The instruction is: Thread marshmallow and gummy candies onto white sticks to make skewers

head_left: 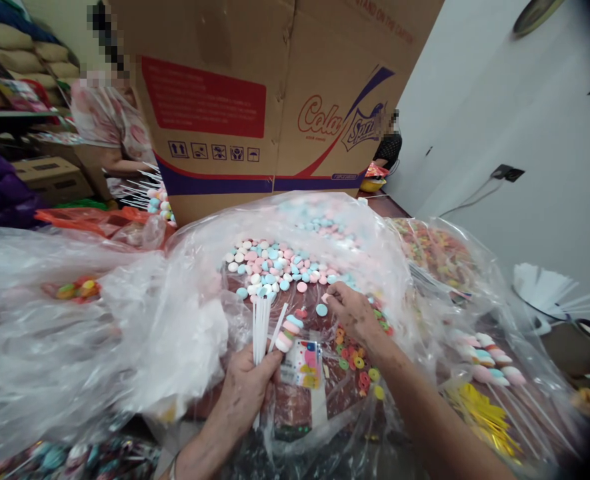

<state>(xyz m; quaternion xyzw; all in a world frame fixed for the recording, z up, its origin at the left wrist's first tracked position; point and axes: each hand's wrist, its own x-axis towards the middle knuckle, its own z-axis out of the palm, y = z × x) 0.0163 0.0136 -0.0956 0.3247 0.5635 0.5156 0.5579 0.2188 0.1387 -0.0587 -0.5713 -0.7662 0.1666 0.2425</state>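
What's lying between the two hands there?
In the head view, between the left hand gripping white sticks and the right hand lie a half-filled candy skewer and loose ring candies.

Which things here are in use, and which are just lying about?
In use: left hand holding white sticks; right hand at the pastel candies.
Lying about: ring candies, cardboard box, finished skewers.

Candies (279, 263) in bag (185, 280), carton (275, 100) behind
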